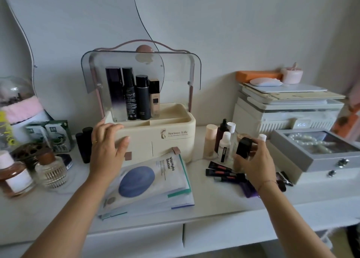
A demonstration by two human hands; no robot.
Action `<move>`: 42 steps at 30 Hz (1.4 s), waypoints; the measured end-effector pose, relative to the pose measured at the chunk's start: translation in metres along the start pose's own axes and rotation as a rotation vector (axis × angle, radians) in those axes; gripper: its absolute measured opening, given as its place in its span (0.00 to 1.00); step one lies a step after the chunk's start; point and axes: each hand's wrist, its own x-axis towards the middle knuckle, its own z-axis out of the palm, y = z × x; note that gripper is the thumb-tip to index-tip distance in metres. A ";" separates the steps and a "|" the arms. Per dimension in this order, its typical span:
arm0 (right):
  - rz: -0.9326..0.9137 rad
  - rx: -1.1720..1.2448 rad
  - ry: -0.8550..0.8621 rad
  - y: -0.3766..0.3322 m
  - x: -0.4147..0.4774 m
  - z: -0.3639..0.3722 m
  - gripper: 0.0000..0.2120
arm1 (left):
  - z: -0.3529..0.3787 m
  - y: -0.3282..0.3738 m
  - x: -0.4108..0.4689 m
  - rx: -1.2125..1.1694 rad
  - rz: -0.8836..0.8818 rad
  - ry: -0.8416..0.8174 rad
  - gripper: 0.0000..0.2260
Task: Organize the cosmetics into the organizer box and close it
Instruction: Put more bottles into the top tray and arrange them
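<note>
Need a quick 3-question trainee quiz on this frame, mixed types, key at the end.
1. True or false: the cream plastic organizer box has its clear smoky lid raised.
2. How many tall bottles stand in the box's back compartment?
3. The right hand grips: A) black-capped glass bottle, B) white Kiiolo bottle, C) red-and-black tubes.

Key:
1. True.
2. Four.
3. A. The left hand rests open on the box's front left corner.
</note>
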 end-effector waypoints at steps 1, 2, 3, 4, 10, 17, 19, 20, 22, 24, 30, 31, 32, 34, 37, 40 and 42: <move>0.001 0.006 0.002 0.001 0.000 0.001 0.28 | 0.000 0.000 0.000 -0.001 0.000 -0.006 0.23; 0.008 0.016 0.009 0.001 0.000 0.002 0.28 | 0.000 -0.001 0.000 0.000 0.002 -0.009 0.23; 0.017 0.027 0.017 0.001 -0.001 0.002 0.28 | 0.000 -0.002 0.000 0.001 0.004 -0.009 0.21; 0.023 0.034 0.024 0.000 -0.001 0.003 0.28 | 0.001 -0.002 0.000 0.002 0.005 -0.006 0.20; -0.017 0.019 0.103 -0.010 -0.010 -0.001 0.23 | 0.002 -0.004 0.000 0.000 0.007 0.002 0.21; -0.278 0.323 0.344 -0.091 -0.019 -0.015 0.25 | 0.004 -0.005 -0.001 0.005 0.028 0.026 0.20; -0.357 0.459 0.252 -0.126 -0.014 -0.009 0.26 | 0.005 -0.006 -0.001 0.005 0.018 0.023 0.19; -0.392 0.514 0.175 -0.143 -0.010 -0.002 0.26 | 0.005 -0.006 -0.001 0.005 0.013 0.022 0.18; -0.428 0.541 0.008 -0.171 0.000 0.019 0.25 | 0.005 -0.005 -0.001 -0.001 0.011 0.026 0.17; -0.426 0.464 -0.116 -0.191 0.015 0.045 0.24 | 0.004 -0.005 -0.001 -0.004 0.020 0.027 0.18; -0.222 0.307 -0.290 -0.204 0.070 0.110 0.22 | 0.000 -0.005 -0.001 -0.024 0.006 -0.004 0.22; -0.194 0.271 -0.294 -0.202 0.075 0.116 0.22 | 0.001 -0.004 -0.001 -0.027 0.005 -0.004 0.22; -0.165 0.244 -0.292 -0.202 0.079 0.122 0.22 | 0.001 -0.005 -0.002 -0.031 0.005 -0.002 0.22; -0.109 0.177 -0.258 -0.202 0.085 0.130 0.24 | 0.001 -0.005 -0.001 -0.041 0.003 0.001 0.22; -0.068 0.036 -0.224 -0.204 0.088 0.133 0.26 | 0.002 -0.006 -0.001 -0.036 0.006 0.002 0.22; -0.077 -0.099 -0.288 -0.200 0.086 0.136 0.22 | 0.003 -0.007 -0.001 -0.032 0.027 0.016 0.22; -0.087 -0.174 -0.344 -0.198 0.087 0.138 0.17 | 0.003 -0.008 -0.001 -0.036 0.032 0.020 0.21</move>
